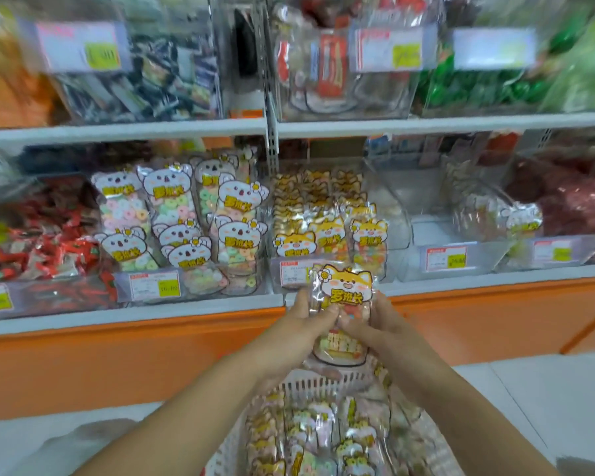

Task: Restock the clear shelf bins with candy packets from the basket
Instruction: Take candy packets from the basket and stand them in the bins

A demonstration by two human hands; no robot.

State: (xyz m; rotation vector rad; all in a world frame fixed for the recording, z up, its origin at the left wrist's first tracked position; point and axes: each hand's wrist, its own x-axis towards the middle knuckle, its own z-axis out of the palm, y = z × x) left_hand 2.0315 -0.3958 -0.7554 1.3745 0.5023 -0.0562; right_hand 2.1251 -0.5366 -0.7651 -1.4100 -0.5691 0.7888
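Observation:
A clear candy packet (345, 286) with a yellow cartoon dog header is held upright by both hands in front of the lower shelf. My left hand (306, 321) grips its left edge and my right hand (375, 324) grips its right side. Just behind it stands a clear shelf bin (291, 273) with several matching yellow dog packets. Below my hands sits a white slatted basket (318, 384) filled with more of these packets.
To the left a bin (152, 286) holds white koala packets of ring candy. A nearly empty clear bin (409, 235) stands to the right. Red wrapped sweets fill the far-left bin (49, 249). An upper shelf (426, 125) carries more bins. The orange shelf base (152, 359) meets white floor.

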